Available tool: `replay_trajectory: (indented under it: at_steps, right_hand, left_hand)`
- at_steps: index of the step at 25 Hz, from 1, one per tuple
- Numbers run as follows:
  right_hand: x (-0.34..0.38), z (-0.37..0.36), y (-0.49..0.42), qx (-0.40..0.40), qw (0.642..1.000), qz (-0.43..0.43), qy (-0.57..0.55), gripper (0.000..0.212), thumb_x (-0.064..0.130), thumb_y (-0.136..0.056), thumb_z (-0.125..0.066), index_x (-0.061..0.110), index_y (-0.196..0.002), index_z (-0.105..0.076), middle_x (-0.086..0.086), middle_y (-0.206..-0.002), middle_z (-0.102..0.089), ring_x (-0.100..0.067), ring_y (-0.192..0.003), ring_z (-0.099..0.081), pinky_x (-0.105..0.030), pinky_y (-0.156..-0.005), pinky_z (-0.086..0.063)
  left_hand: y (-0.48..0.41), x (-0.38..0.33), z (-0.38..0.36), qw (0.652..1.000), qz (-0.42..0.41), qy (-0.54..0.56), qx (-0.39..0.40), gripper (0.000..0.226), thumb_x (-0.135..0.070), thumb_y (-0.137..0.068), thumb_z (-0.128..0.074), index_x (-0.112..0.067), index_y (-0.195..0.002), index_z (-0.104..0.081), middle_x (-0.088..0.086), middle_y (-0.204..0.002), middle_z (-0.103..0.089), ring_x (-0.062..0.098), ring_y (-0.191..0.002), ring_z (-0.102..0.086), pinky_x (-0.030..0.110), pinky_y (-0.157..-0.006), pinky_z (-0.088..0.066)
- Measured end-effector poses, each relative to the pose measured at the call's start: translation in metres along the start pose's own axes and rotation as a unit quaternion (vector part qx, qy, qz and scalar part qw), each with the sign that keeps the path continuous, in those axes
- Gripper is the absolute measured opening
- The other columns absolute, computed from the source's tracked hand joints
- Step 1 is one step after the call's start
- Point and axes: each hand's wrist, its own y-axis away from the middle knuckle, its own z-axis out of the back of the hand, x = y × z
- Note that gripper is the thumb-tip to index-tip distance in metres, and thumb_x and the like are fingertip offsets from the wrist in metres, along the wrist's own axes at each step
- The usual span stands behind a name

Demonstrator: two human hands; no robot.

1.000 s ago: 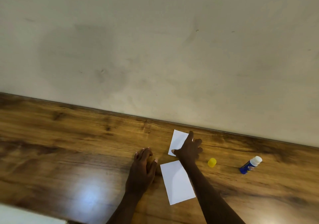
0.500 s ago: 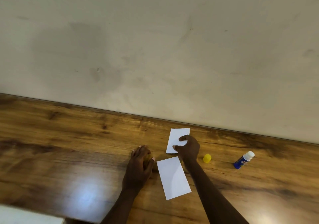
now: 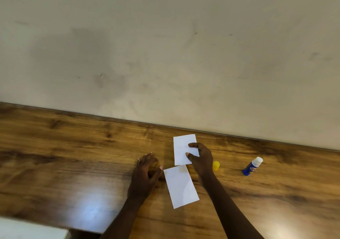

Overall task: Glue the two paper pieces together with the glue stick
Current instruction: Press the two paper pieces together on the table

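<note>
**STATUS: PAPER PIECES NOT YET JOINED**

Two white paper pieces are seen on the wooden table (image 3: 73, 146). The near paper piece (image 3: 181, 186) lies flat between the two forearms. The far paper piece (image 3: 184, 149) lies just beyond it, close to the wall (image 3: 165, 54). The two pieces are separate, with adjacent corners near each other but not overlapped.

The far paper piece is held at its right edge by the right hand (image 3: 200, 159), with thumb and forefinger curled onto the sheet. Whether the sheet is lifted off the table cannot be determined. The left hand (image 3: 145, 176) is laid on the table with fingers relaxed and nothing held, its thumb just beside the near piece's corner.

The glue stick (image 3: 252, 166) lies on its side, well to the right, with its white tip exposed. The yellow cap (image 3: 216, 165) is off and rests just beside the right hand.

Uncapping is judged complete. Whether glue has been applied cannot be confirmed; no film is visible. Overlaying and pressing the pieces are judged outstanding.

A blue label is carried on the glue stick; its printing cannot be read.
</note>
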Motion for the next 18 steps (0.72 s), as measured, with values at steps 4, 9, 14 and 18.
replay_trajectory:
  at_steps: [4,9,14,18]
  right_hand:
    - [-0.007,0.015,0.021,0.04,0.998,-0.015,-0.038,0.03,-0.002,-0.079,-0.06,0.01,-0.107,-0.056,-0.01,-0.122,-0.051,-0.023,-0.104,-0.049,-0.037,-0.084,-0.052]
    - [-0.016,0.026,0.048,0.101,0.993,-0.039,-0.052,0.03,0.0,-0.082,-0.057,0.021,-0.102,-0.053,-0.002,-0.116,-0.048,-0.021,-0.101,-0.049,-0.031,-0.076,-0.05]
    - [-0.019,0.022,0.059,0.122,0.992,-0.03,0.007,0.031,-0.001,-0.082,-0.056,0.015,-0.108,-0.054,-0.009,-0.126,-0.048,-0.023,-0.104,-0.047,-0.035,-0.084,-0.046]
    - [-0.024,0.018,0.062,0.115,0.992,-0.013,0.041,0.033,-0.001,-0.08,-0.058,0.014,-0.109,-0.056,-0.009,-0.125,-0.049,-0.017,-0.101,-0.043,-0.028,-0.079,-0.041]
  left_hand:
    - [0.0,-0.004,0.004,0.999,0.017,0.046,-0.012,0.031,-0.017,-0.081,-0.063,-0.008,-0.111,-0.061,0.011,-0.133,-0.052,0.026,-0.128,-0.043,0.037,-0.113,-0.019]
    - [0.002,-0.008,0.002,0.99,0.082,0.118,0.001,0.025,-0.015,-0.079,-0.065,-0.01,-0.104,-0.064,0.01,-0.131,-0.055,0.026,-0.123,-0.047,0.05,-0.11,-0.031]
    - [0.005,-0.009,0.0,0.992,0.086,0.09,0.036,0.033,-0.013,-0.073,-0.07,-0.012,-0.105,-0.063,0.009,-0.138,-0.048,0.024,-0.131,-0.038,0.049,-0.116,-0.015]
    - [0.004,-0.007,0.002,0.994,0.076,0.066,0.053,0.036,-0.013,-0.073,-0.07,-0.014,-0.107,-0.061,0.005,-0.143,-0.041,0.021,-0.135,-0.031,0.042,-0.116,-0.004]
